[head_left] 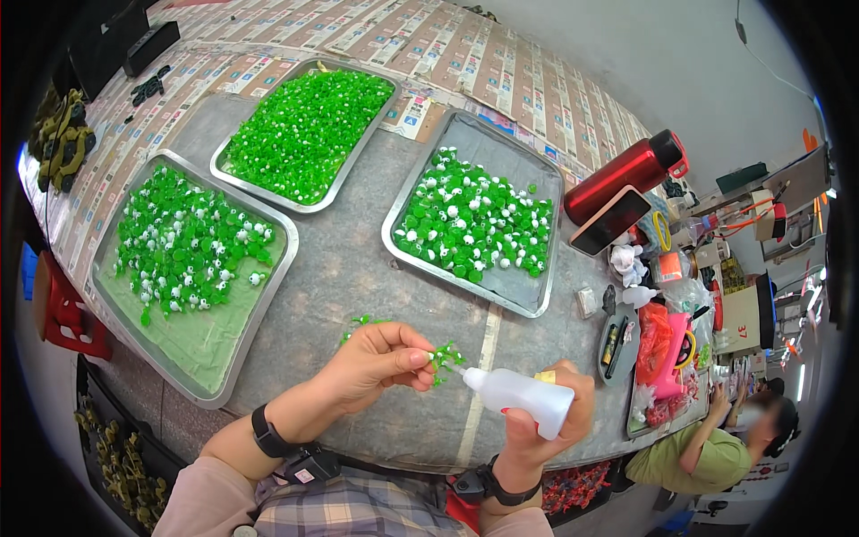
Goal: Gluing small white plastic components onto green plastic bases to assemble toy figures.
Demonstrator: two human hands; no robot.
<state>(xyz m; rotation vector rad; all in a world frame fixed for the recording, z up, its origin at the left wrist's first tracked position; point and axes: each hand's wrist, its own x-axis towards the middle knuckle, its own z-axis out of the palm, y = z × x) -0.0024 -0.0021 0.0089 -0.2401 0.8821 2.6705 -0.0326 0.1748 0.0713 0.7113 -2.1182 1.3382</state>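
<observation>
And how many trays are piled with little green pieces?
3: the left tray, the back tray and the tray right of centre. More could be hidden out of view.

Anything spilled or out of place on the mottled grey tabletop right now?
Mildly: a few small green plastic-looking pieces lie loose on the tabletop just beyond the left hand, while most sit in three rectangular metal trays. Whether dropped or placed there, I cannot tell.

bright, even light | strip light [801,382] far right | soft shadows | fisheye bending, black corners
</observation>
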